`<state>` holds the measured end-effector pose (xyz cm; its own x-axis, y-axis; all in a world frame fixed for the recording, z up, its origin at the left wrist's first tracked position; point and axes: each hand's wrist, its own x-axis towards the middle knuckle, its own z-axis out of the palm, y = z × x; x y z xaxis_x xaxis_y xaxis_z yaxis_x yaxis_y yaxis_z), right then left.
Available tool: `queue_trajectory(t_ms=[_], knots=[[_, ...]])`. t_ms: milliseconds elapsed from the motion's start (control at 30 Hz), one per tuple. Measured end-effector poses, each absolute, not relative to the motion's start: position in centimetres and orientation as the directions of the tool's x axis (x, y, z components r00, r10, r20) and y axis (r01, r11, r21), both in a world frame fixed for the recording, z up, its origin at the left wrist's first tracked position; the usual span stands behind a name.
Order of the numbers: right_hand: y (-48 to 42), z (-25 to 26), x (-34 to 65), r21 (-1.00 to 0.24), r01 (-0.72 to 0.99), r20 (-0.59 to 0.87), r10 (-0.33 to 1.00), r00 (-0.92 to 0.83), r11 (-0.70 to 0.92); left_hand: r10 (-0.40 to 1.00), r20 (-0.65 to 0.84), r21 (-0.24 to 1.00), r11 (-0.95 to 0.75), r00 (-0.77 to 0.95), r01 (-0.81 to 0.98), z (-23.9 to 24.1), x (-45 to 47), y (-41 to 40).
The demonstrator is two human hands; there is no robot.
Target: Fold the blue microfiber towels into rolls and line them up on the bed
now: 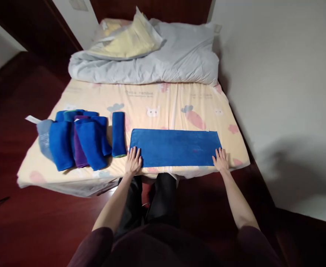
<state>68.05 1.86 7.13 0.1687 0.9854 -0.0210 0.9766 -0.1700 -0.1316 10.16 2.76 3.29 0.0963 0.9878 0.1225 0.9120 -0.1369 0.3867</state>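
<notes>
A blue towel (176,147) lies flat on the bed in a long rectangle near the front edge. My left hand (134,161) rests on its left end, fingers spread. On the opposite end lies my right hand (221,160), also with fingers apart, at the front right corner. Just left of the flat towel is a folded blue towel (118,133), a narrow strip standing apart from the others. Farther left is a loose pile of several folded towels (61,142), mostly blue, with a purple towel (80,152) showing between them.
The bed (163,104) has a cream sheet printed with carrots and rabbits. Across its far end lies a rolled grey-white quilt (185,59) with a pale yellow pillow (129,40) on top. A clear plastic bag (43,137) lies at the pile's left side. A white wall (285,92) stands at right.
</notes>
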Motion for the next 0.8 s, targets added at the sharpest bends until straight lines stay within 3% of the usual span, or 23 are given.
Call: queue_trajectory(t_ms=[100, 200, 300, 400, 567, 700, 800], knots=[[-1.8, 9.0, 65.7, -0.264, 0.962, 0.043, 0.996, 0.079, -0.065, 0.983, 0.117, 0.365, -0.173, 0.139, 0.915, 3.3, 10.9, -3.0], [-7.6, 8.9, 60.2, -0.495, 0.869, 0.098, 0.994, 0.041, 0.013, 0.994, 0.045, 0.320, -0.108, 0.099, 0.941, 2.4, 11.1, -10.4], [-15.2, 6.8, 51.2, -0.707, 0.706, 0.040, 0.994, 0.104, -0.045, 0.950, -0.230, 0.259, -0.151, 0.213, 0.954, 1.9, 11.2, -15.2], [-22.1, 4.0, 41.9, -0.840, 0.534, -0.082, 0.995, 0.057, -0.100, 0.759, -0.514, 0.283, -0.291, 0.400, 0.914, 2.2, 12.0, -16.4], [-25.0, 3.7, 37.3, -0.951, 0.186, -0.198, 0.949, 0.246, -0.246, 0.624, -0.658, 0.305, -0.292, 0.422, 0.906, 2.4, 13.7, -16.6], [-20.9, 5.9, 40.7, -0.918, -0.057, -0.393, 0.878, 0.273, -0.393, 0.587, -0.672, 0.364, -0.269, 0.451, 0.892, 1.7, 13.9, -17.0], [-17.1, 7.2, 41.5, -0.908, -0.194, -0.415, 0.862, 0.291, -0.371, 0.592, -0.648, 0.419, -0.247, 0.479, 0.874, 1.4, 13.5, -16.9]])
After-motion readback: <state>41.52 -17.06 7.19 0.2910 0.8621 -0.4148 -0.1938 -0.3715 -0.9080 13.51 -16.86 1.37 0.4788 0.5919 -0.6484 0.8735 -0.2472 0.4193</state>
